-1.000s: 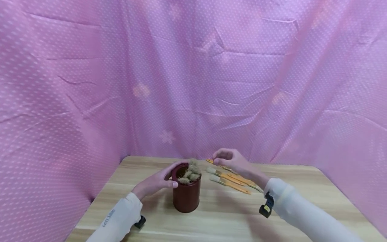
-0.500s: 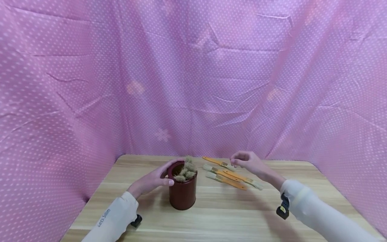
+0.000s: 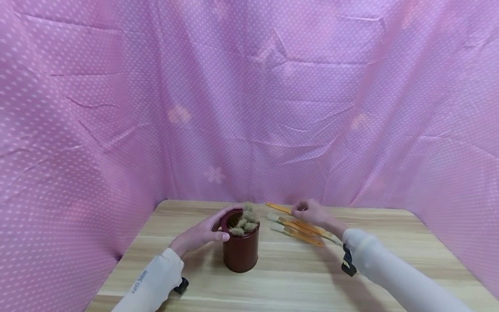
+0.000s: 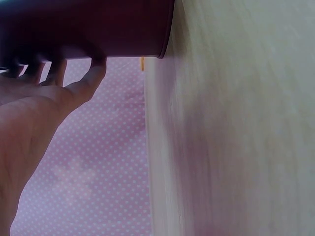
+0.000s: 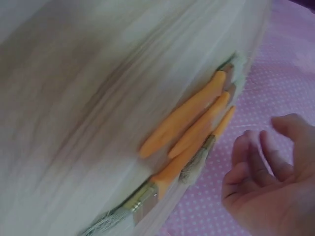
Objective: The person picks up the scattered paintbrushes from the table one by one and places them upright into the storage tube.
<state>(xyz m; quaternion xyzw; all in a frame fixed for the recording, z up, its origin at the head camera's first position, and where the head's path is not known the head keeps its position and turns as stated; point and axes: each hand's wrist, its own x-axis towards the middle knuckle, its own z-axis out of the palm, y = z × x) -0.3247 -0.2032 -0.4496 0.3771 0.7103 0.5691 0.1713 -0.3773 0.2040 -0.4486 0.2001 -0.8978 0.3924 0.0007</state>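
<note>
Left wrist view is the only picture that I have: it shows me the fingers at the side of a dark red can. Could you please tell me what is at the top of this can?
Observer: Fuzzy tufts stick out of the open top of the can.
Operator: Thank you. And what is lying to the right of it?
Observer: In the head view, four brushes lie there on the table.
Operator: Where is the other hand, please?
Observer: The right hand is by the farthest brush; whether it touches it, I cannot tell.
</note>
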